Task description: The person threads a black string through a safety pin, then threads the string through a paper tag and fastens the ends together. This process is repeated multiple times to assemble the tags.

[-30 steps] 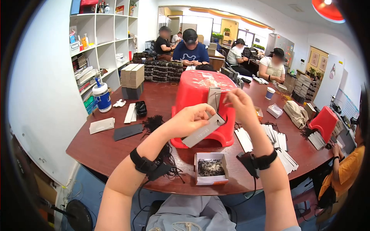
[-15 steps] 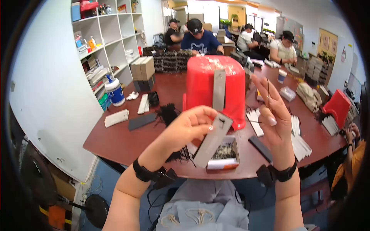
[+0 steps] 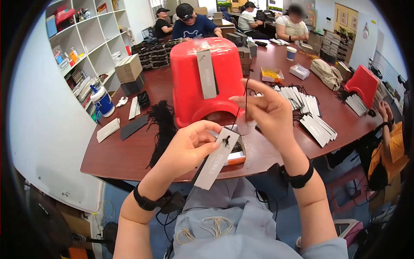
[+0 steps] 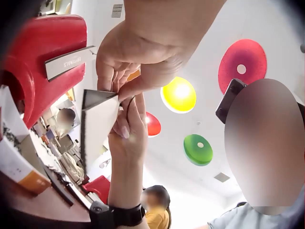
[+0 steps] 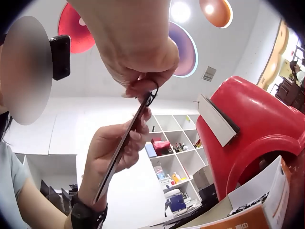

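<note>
My left hand [image 3: 185, 144] grips a light grey hang tag [image 3: 217, 166] lettered ORIGINALS by its upper part, with the thumb across its face. A small black knot sits at the tag's hole, and a thin black cord [image 3: 246, 101] runs up from the top end. Just above and to the right, my right hand [image 3: 274, 114] pinches that cord. Seen in the right wrist view, the tag [image 5: 116, 155] is edge-on, its cord looped close under the right fingers. Another grey tag [image 3: 207, 73] hangs against the upturned red stool [image 3: 185, 64] behind my hands.
An open small box [image 5: 267, 214] of black bits stands before the stool, partly behind the held tag. Black cords [image 3: 161, 129] lie heaped on the left. Finished-looking tags [image 3: 319, 129] are spread at right, near a box of yellow bands [image 3: 271, 75]. Other people sit around the table.
My right hand swung out to the right with the cord round its fingers, then came back close to the tag. The left hand kept its grip and the tag dropped lower. The head view shifted.
</note>
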A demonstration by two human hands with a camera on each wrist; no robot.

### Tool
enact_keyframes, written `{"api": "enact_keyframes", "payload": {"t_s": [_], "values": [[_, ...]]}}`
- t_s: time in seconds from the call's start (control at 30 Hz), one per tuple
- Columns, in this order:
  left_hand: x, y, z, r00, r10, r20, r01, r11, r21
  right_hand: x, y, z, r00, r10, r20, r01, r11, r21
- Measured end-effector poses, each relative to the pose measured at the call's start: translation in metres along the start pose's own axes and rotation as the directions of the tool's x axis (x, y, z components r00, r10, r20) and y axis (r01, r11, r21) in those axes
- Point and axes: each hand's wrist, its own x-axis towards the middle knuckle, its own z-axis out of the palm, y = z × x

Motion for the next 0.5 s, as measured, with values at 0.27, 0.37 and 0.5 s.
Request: {"api": "enact_keyframes", "payload": {"t_s": [0.27,0.37,0.5], "values": [[-0.006,-0.010,0.003,0.995,0.006,-0.098,-0.012,0.998,-0.058,-0.020,-0.001,-0.007,0.990,0.092,0.109,-0.112,0.976,0.187],[-0.005,-0.013,0.005,0.995,0.031,-0.099,-0.038,0.997,-0.073,-0.023,0.006,-0.007,0.975,-0.012,0.221,-0.050,0.961,0.273],[-0.007,-0.020,0.007,0.999,0.047,-0.010,-0.048,0.998,-0.038,-0.020,0.008,-0.001,0.975,-0.038,0.219,-0.075,0.872,0.484]]}}
